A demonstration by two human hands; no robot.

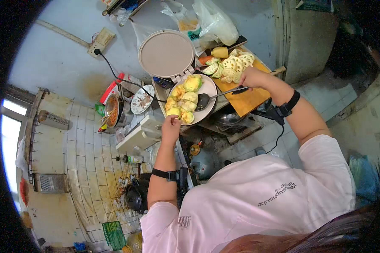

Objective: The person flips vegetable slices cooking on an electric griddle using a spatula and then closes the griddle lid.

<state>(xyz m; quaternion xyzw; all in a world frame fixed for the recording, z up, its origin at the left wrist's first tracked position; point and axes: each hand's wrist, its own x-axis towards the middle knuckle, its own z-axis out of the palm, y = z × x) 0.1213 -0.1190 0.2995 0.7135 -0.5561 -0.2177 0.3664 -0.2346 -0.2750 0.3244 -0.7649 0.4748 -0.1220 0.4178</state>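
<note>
Pan (208,87): yellow-coated slices (193,83) in
Board (250,103): plain slices (231,64) left
Right hand (251,78): fingers grasping spoon (203,101)
Left hand (171,125): fingers near pan rim, grip unclear

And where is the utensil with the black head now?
In the head view, the utensil is above and right of centre, held by the right hand, its head at the right side of the griddle, beside the yellowish pieces.
</note>
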